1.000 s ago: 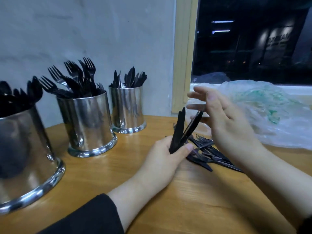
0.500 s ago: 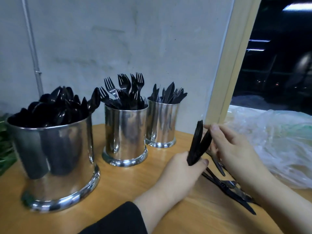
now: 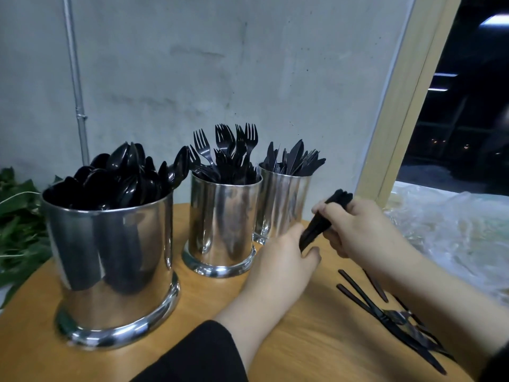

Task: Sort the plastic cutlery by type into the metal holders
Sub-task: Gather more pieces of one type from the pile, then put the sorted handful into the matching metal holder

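Three shiny metal holders stand on the wooden table: a large spoon holder (image 3: 110,260) at the left, a fork holder (image 3: 224,227) in the middle, a knife holder (image 3: 281,205) behind it to the right. A bundle of black plastic knives (image 3: 322,219) is upright just right of the knife holder. My left hand (image 3: 283,260) holds its lower end. My right hand (image 3: 355,227) grips the bundle's upper part, fingers curled round it. Several loose black cutlery pieces (image 3: 385,312) lie on the table at the right, partly hidden under my right forearm.
A crumpled clear plastic bag (image 3: 454,232) lies at the right by the window frame (image 3: 399,100). Green leaves (image 3: 16,216) sit at the far left past the table's (image 3: 303,340) curved edge. A grey wall and a thin pipe (image 3: 75,78) stand behind the holders.
The view has swung left, so all three holders show. My right hand has closed round the knife bundle's top, and both hands have brought it nearer the knife holder.
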The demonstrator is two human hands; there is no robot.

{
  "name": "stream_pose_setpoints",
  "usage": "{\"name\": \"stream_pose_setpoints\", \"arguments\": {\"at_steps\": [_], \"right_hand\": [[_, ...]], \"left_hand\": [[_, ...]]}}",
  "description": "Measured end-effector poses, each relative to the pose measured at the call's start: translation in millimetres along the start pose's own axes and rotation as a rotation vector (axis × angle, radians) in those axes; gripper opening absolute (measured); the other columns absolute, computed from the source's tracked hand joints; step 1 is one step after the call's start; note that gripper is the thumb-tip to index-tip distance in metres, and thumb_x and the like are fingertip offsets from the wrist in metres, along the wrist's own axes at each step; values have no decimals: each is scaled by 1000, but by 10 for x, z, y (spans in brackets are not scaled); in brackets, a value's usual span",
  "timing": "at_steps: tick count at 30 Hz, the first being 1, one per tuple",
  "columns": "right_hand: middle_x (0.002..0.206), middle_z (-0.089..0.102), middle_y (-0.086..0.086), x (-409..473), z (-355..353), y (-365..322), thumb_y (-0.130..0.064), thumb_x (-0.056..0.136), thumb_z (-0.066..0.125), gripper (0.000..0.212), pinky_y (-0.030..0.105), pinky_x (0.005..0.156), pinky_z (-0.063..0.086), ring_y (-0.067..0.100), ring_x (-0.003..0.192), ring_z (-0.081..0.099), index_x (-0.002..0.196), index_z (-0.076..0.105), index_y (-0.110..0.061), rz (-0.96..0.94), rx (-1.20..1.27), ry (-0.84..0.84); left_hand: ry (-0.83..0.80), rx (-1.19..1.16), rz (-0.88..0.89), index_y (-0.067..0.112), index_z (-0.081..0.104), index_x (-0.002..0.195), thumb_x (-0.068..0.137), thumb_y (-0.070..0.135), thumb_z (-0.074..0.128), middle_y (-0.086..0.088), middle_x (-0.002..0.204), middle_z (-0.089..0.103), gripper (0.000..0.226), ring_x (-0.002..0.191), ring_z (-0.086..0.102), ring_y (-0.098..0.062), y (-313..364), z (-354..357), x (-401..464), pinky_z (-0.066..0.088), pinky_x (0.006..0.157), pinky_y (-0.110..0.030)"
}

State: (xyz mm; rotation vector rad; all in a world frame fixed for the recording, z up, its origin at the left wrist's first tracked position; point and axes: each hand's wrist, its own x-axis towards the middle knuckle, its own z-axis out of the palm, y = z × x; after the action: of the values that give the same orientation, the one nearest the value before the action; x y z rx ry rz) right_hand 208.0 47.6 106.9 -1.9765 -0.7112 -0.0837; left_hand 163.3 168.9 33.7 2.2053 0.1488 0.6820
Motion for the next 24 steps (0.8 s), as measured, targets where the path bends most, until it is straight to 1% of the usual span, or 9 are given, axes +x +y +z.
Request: {"name": "stream_pose_setpoints", "arguments": {"at_steps": [2, 3, 6, 7, 9, 14, 17, 19, 24], "right_hand": [[56, 43, 3, 94, -26, -81, -24, 101, 51, 36, 39, 56, 30, 22, 54, 36, 94, 61, 10, -28, 51, -3], [56, 42, 2, 168, -55, -130, -24, 101, 51, 34, 38, 53, 28, 21, 53, 36, 93, 61, 8, -43, 72, 6], [55, 44, 1, 454, -200, -374, -22, 100, 53, 23, 33, 51, 28, 18, 51, 37, 85, 64, -9, -117, 120, 119], [54, 44, 1, 561, -249, -473, -21, 99, 53, 20, 33, 51, 28, 19, 50, 36, 85, 62, -11, -150, 143, 171], [54, 43, 3, 791, -308, -653, -19, 98, 51, 16, 34, 52, 28, 19, 51, 36, 86, 58, -12, -209, 152, 259], [72, 41, 11, 1477, -186, -792, -24, 87, 44, 12, 40, 59, 29, 23, 66, 35, 80, 48, -16, -219, -113, 350], [74, 42, 13, 1747, -42, -746, -20, 90, 41, 20, 35, 56, 29, 24, 66, 36, 71, 37, -15, -100, -339, 278], [71, 51, 16, 1801, 52, -656, -17, 97, 43, 30, 32, 57, 38, 28, 58, 44, 68, 42, -10, -30, -474, 188], [45, 61, 1, 1724, 193, -528, -47, 96, 61, 52, 26, 49, 41, 21, 39, 48, 68, 59, -3, 29, -577, 34]], "left_hand": [[54, -26, 4, 32, 57, 98, 96, 40, 63, 5, 73, 60, 10, 63, 55, -11, -39, -67, 34, 44, 57, -31], [86, -38, 8, 33, 58, 102, 95, 41, 66, 9, 78, 61, 12, 65, 55, -5, -52, -102, 46, 42, 60, -27], [195, -84, 28, 37, 48, 141, 94, 43, 68, 19, 130, 55, 51, 109, 52, 6, -94, -212, 92, 41, 95, -21], [225, -102, 29, 37, 42, 148, 95, 43, 66, 19, 141, 48, 58, 123, 47, 2, -89, -257, 103, 38, 105, -24], [275, -154, 46, 36, 38, 152, 99, 41, 60, 15, 149, 44, 58, 135, 43, -5, -86, -307, 124, 38, 114, -32], [344, -196, 107, 28, 53, 142, 103, 31, 55, 15, 136, 55, 39, 123, 55, -7, -103, -279, 143, 50, 105, -38], [329, -197, 105, 29, 58, 135, 103, 29, 53, 28, 108, 54, 31, 110, 60, -3, -81, -296, 138, 53, 98, -38], [320, -164, 104, 32, 59, 131, 104, 31, 52, 33, 95, 51, 28, 104, 60, -3, -67, -309, 135, 53, 96, -37], [301, -114, 103, 36, 58, 131, 106, 34, 49, 24, 105, 59, 27, 98, 59, -3, -38, -313, 107, 53, 83, -26]]}}
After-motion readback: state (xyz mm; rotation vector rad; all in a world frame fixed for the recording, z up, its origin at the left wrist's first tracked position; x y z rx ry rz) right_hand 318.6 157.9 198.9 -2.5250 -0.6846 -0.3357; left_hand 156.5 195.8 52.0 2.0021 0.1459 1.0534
